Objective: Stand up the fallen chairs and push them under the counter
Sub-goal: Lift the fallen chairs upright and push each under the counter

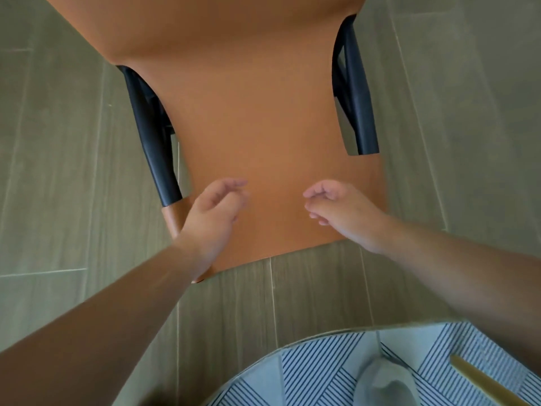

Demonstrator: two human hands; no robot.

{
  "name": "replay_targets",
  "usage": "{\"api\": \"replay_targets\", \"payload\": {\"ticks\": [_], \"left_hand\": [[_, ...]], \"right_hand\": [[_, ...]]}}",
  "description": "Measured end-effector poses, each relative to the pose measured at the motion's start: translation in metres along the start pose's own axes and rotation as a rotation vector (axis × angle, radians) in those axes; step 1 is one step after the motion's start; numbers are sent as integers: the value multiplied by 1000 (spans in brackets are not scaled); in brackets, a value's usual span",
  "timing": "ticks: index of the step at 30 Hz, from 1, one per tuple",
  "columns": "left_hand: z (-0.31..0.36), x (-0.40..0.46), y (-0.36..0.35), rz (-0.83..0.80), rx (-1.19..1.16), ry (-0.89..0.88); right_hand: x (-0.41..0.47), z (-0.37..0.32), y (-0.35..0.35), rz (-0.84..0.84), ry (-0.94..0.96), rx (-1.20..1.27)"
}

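Orange chair fills centre and top of frame: smooth matte leather-like surface, waisted shape, black tubular frame bars on both sides. Left hand lower centre-left, fingers loosely curled, holding nothing; contact with the chair unclear. Right hand centre-right, fingers relaxed, loosely bent, holding nothing. Grey wood-grain plank floor. Blue-white striped geometric fabric lower right. No readable writing.

An orange chair with black legs fills twelve o'clock over the grey plank floor. Left hand and right hand hover above it, fingers loosely curled, holding nothing.
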State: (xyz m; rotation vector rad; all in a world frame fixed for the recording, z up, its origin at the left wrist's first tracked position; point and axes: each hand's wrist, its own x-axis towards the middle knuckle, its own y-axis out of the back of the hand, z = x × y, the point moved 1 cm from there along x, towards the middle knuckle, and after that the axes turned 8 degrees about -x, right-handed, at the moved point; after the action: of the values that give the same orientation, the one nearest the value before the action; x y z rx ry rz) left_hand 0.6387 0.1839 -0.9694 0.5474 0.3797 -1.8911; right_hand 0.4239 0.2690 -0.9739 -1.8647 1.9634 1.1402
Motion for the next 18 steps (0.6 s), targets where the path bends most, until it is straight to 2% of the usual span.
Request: {"api": "replay_targets", "payload": {"ticks": [4,7,11,18], "left_hand": [[-47,13,-8,-4,197,-17],[-73,22,-10,-58,532,-93],[-94,29,-14,-108,953,-218],[-122,28,-13,-231,1508,-400]], "right_hand": [[9,38,-13,4,147,-428],[18,53,-11,17,236,-709],[32,63,-8,24,318,-1008],[43,84,-13,-9,384,-1417]]}}
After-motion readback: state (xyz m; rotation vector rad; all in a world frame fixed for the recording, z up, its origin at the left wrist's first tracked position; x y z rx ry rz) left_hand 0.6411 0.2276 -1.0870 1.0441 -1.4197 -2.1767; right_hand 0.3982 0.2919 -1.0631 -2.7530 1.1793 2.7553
